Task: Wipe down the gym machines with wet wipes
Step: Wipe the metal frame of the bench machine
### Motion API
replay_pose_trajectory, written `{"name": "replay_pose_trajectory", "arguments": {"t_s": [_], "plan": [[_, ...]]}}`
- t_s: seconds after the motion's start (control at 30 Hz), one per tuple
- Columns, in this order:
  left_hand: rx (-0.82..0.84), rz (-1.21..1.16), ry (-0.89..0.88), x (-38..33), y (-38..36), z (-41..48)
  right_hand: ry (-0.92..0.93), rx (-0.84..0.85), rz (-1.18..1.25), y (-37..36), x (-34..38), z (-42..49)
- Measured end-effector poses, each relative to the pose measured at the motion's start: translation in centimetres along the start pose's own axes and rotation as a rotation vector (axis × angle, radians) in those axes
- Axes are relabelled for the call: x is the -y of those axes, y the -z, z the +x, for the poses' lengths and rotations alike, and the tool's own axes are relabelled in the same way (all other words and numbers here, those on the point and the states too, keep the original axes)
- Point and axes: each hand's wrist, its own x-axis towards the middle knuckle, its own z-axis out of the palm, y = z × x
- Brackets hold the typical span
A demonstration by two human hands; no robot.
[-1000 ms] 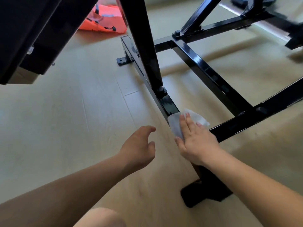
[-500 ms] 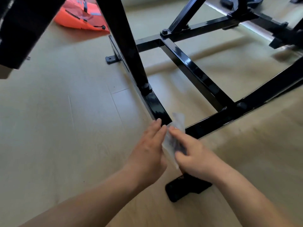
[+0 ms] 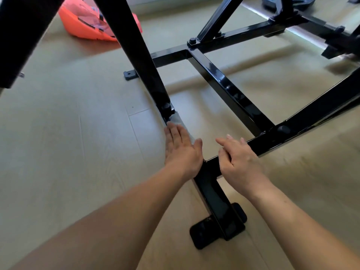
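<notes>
Head view: wet wipe (image 3: 178, 120) now under left hand (image 3: 182, 151), passed over from the right.
One second back the right hand (image 3: 240, 159) pressed it on the base rail (image 3: 214, 193); now the left fingers lie straight and together, flat on the wipe just below the bolt (image 3: 167, 108). Right hand is free, fingers loosely curled, holding nothing. Judgement: wiping carries on up the rail, left-handed.
</notes>
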Motion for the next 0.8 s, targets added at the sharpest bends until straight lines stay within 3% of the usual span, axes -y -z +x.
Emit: {"name": "replay_pose_trajectory", "arguments": {"t_s": [0.23, 0.37, 0.47, 0.57, 0.67, 0.8], "plan": [[0.058, -0.311, -0.233, 1.6, -3.8, -10.3, 0.066, -0.046, -0.08, -1.8, -2.2, -0.4], [-0.122, -0.669, 0.058, -0.2, -1.6, -7.8, 0.107, -0.087, -0.124, -2.7, -2.5, -0.3], [0.012, -0.894, 0.372, -2.7, -1.2, -4.6, 0.093, -0.167, -0.099, -3.1, -2.3, -0.2], [-0.056, -0.934, 0.612, -3.6, -1.9, -0.2, 0.09, -0.203, -0.111, -3.5, -2.3, 0.0], [-0.155, -0.947, 0.613, -2.0, 0.8, 3.5, 0.103, -0.206, -0.14, -3.7, -2.7, 0.0], [-0.105, -0.931, 0.505, -0.4, 2.8, 5.3, 0.105, -0.207, -0.14, -3.7, -2.8, 0.1]]}}
